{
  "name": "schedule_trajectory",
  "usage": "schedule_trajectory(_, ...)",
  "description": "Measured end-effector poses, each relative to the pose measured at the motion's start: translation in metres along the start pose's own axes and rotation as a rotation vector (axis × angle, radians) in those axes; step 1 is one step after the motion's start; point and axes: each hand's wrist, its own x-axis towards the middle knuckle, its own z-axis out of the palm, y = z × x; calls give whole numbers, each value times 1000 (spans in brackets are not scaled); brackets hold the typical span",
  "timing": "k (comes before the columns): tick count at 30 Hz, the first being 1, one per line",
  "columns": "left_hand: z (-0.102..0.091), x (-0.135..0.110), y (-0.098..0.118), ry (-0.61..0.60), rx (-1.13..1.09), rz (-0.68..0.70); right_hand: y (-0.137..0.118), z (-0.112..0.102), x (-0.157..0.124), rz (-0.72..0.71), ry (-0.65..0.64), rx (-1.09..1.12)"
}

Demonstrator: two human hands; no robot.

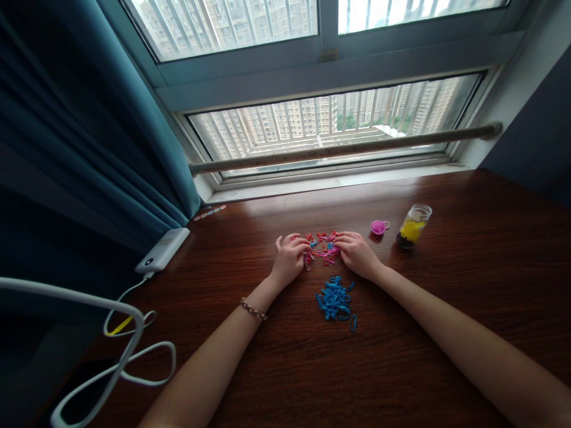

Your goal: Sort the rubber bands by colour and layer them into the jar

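Observation:
Both my hands rest on a dark wooden table (446,297) at a small heap of mixed pink, red and blue rubber bands (322,248). My left hand (289,259) is curled, its fingertips in the left edge of the heap. My right hand (355,252) is curled too, fingers pinching at the heap's right edge. Nearer to me lies a separate pile of blue rubber bands (335,301), between my forearms. My left wrist wears a beaded bracelet (253,309).
A small glass jar (413,225) with yellow contents stands open at the right, its pink lid (379,227) beside it. A white power bank (163,249) with white cable (134,333) lies at the left by a teal curtain (89,119). A window (321,125) runs behind.

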Motion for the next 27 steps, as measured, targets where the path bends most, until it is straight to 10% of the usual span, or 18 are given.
schedule_trajectory(16, -2, 0, 5, -27, -15, 10, 2, -1, 2, 45, 68, 125)
schedule_trajectory(27, -3, 4, -3, 206, -173, -105, 4, -8, 3, 448, 241, 613)
